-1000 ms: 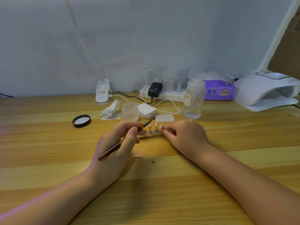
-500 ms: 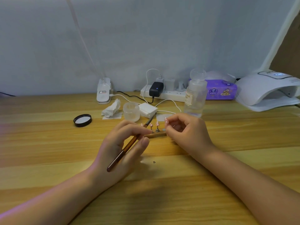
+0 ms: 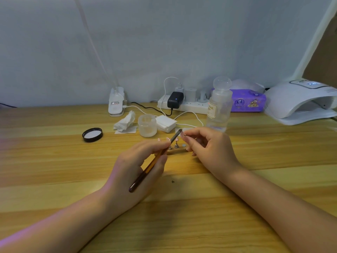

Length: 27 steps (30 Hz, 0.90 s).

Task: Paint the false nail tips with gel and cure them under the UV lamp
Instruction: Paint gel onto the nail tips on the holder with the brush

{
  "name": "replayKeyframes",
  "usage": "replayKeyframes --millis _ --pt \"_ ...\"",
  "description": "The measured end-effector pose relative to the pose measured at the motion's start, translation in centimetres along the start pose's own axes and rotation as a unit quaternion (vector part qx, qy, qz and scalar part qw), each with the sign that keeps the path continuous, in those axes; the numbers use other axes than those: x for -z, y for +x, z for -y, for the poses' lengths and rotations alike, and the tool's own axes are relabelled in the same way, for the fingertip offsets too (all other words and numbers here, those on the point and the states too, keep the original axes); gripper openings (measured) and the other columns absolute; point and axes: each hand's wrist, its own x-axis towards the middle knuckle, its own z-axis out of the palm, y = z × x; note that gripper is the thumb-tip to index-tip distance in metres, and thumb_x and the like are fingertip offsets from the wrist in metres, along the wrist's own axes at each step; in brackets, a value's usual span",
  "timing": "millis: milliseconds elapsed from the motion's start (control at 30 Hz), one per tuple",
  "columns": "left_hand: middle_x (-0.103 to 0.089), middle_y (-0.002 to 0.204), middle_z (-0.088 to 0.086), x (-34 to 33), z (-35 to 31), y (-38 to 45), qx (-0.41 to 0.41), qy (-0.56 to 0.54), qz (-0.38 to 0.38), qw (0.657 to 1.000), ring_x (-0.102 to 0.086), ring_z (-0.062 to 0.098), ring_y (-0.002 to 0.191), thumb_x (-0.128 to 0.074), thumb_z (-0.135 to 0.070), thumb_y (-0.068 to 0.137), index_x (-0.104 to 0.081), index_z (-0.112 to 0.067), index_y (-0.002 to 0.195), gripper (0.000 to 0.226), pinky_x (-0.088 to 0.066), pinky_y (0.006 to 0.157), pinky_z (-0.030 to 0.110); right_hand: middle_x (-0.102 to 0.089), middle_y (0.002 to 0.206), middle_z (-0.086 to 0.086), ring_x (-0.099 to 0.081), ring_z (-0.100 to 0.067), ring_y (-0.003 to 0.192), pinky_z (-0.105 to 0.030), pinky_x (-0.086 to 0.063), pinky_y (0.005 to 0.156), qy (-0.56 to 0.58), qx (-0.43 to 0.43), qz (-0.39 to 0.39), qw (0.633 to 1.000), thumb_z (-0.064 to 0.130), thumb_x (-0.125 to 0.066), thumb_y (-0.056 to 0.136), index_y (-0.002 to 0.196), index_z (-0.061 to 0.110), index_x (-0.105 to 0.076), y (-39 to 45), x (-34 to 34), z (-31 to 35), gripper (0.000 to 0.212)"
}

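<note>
Fingers of the left hand (image 3: 135,168) grip a brush (image 3: 155,160), while the right hand's (image 3: 209,150) fingers pinch a nail tip (image 3: 182,135) above the wooden stand (image 3: 177,150).

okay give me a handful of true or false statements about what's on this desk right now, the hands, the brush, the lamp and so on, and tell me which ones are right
1. The left hand holds the brush in a pinching grip. True.
2. The black lid sits on the small frosted jar. False: the lid lies on the table left of the jar, which is open.
3. The UV lamp stands at the far right of the table. True.
4. The right hand rests flat and holds nothing. False: its fingers are curled, pinching a small nail tip near the brush's end.
5. The clear bottle lies on its side. False: it stands upright beside the purple tissue pack.
</note>
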Motion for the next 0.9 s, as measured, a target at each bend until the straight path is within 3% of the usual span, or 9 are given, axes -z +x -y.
replayKeyframes --millis 167,300,433,500,567,667,767,900 --pt "-0.069 0.114 -0.001 -0.2 0.2 -0.2 -0.016 -0.003 0.006 1.0 -0.065 0.011 0.11 -0.054 -0.017 0.095 -0.062 -0.009 0.122 0.03 -0.05 0.092 0.026 -0.068 0.072 0.005 -0.065 -0.006 0.064 -0.023 -0.055 0.062 -0.005 0.007 -0.009 1.0 0.014 -0.07 0.086 0.099 0.016 -0.072 0.0 -0.1 -0.2 0.013" --pt "-0.07 0.109 -0.002 0.0 -0.2 -0.2 0.012 -0.026 0.016 0.999 -0.066 0.012 0.107 -0.054 -0.019 0.094 -0.065 -0.009 0.118 0.028 -0.052 0.09 0.03 -0.067 0.073 0.014 -0.066 -0.002 0.065 -0.013 -0.052 0.059 0.014 0.001 -0.01 1.0 0.011 -0.07 0.085 0.096 0.018 -0.072 0.0 -0.1 -0.4 0.013" --pt "-0.072 0.103 -0.002 0.3 -1.3 0.3 0.059 -0.017 0.011 0.998 -0.067 0.015 0.103 -0.052 -0.027 0.091 -0.068 -0.014 0.11 0.028 -0.053 0.087 0.042 -0.067 0.069 0.011 -0.066 -0.003 0.064 -0.016 -0.053 0.058 0.024 -0.007 -0.016 1.0 0.015 -0.069 0.085 0.095 0.022 -0.072 0.0 0.0 -0.5 0.012" --pt "-0.068 0.119 0.017 0.0 -1.5 1.6 0.142 -0.019 0.103 0.984 -0.061 0.029 0.116 -0.049 -0.027 0.096 -0.063 -0.002 0.121 0.038 -0.048 0.096 0.044 -0.067 0.067 0.01 -0.065 -0.003 0.062 -0.015 -0.052 0.057 0.027 -0.011 -0.02 0.999 0.016 -0.069 0.085 0.094 0.023 -0.072 0.0 -0.1 -0.5 0.012" --pt "-0.059 0.133 0.02 -0.1 -0.8 1.7 0.203 -0.014 0.158 0.966 -0.055 0.03 0.126 -0.046 -0.025 0.099 -0.055 0.002 0.131 0.042 -0.043 0.102 0.038 -0.068 0.068 0.009 -0.065 -0.004 0.063 -0.018 -0.054 0.058 0.025 -0.013 -0.019 0.999 0.015 -0.07 0.086 0.094 0.023 -0.072 0.0 -0.1 -0.5 0.012" --pt "-0.071 0.112 -0.003 0.2 -1.5 0.4 0.08 -0.004 -0.001 0.997 -0.066 0.012 0.108 -0.051 -0.032 0.093 -0.063 -0.02 0.12 0.032 -0.053 0.093 0.036 -0.068 0.07 0.008 -0.065 -0.005 0.064 -0.021 -0.054 0.061 0.014 -0.009 -0.014 1.0 0.014 -0.071 0.084 0.094 0.018 -0.074 0.1 -0.1 -0.5 0.011" --pt "-0.069 0.115 -0.004 0.1 0.0 -0.5 0.013 -0.012 0.01 1.0 -0.065 0.009 0.111 -0.053 -0.024 0.094 -0.06 -0.017 0.123 0.031 -0.052 0.093 0.029 -0.068 0.072 0.009 -0.063 -0.005 0.065 -0.018 -0.053 0.061 -0.004 0.0 -0.015 1.0 0.014 -0.073 0.083 0.096 0.014 -0.075 0.1 -0.1 -0.4 0.013" --pt "-0.07 0.114 -0.008 0.0 0.0 -0.1 0.02 -0.031 0.016 0.999 -0.064 0.008 0.112 -0.054 -0.024 0.094 -0.065 -0.02 0.117 0.026 -0.05 0.093 0.028 -0.066 0.068 0.01 -0.062 -0.007 0.062 -0.022 -0.053 0.06 -0.002 -0.006 -0.022 1.0 0.013 -0.072 0.083 0.092 0.018 -0.074 0.1 0.0 -0.5 0.01"
